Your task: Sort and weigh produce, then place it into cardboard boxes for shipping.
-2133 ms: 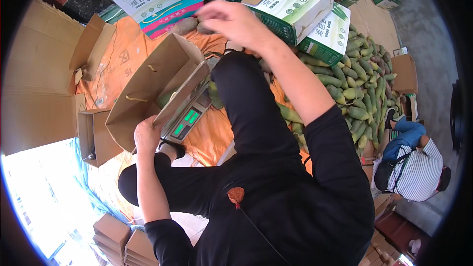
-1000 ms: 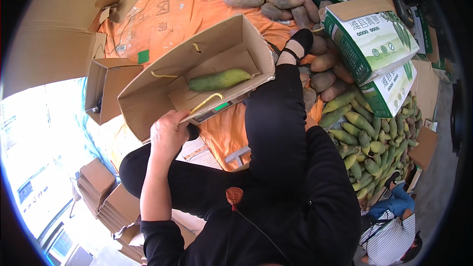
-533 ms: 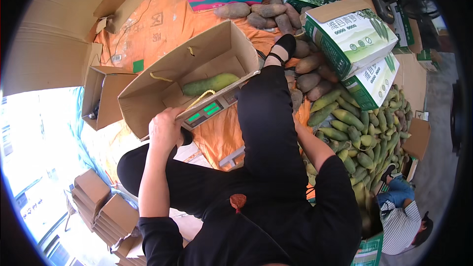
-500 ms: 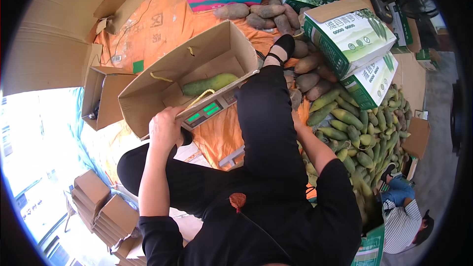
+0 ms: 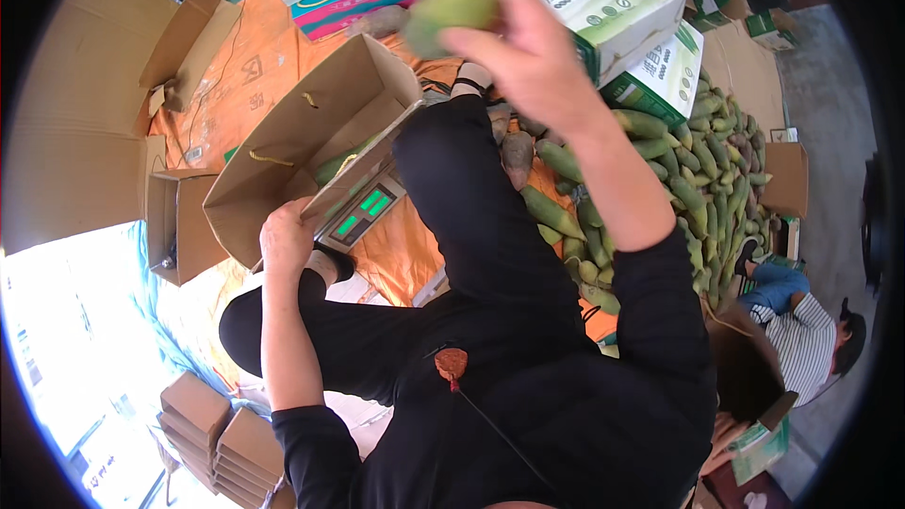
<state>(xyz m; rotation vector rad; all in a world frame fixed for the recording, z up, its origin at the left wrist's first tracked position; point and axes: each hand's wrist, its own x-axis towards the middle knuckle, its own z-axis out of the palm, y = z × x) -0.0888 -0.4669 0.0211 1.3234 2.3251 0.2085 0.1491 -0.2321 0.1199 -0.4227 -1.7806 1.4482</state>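
A green radish [image 5: 457, 14], blurred by motion, is lifted in my right hand [image 5: 547, 71] above the far edge of the work area, its fingers wrapped round it. My left hand [image 5: 286, 238] pinches the near rim of an open brown carton [image 5: 316, 118] with yellow rope handles. Inside that carton lies another green radish [image 5: 337, 166], partly hidden by the near wall. Under the tilted-looking carton a scale [image 5: 363, 214] shows lit green displays.
To the right spreads a heap of green radishes [image 5: 702, 155], with several brownish-red roots [image 5: 517, 155] by my foot. White-green boxes [image 5: 613, 5] and a pink-blue box [image 5: 358, 0] stand beyond. Folded cartons [image 5: 193, 415] are stacked lower left. A person in a striped shirt [image 5: 801, 344] sits at right.
My right hand has come up from the heap beside my leg with a green radish and now holds it high, far ahead. My left hand stays on the carton's rim; the whole view has shifted.
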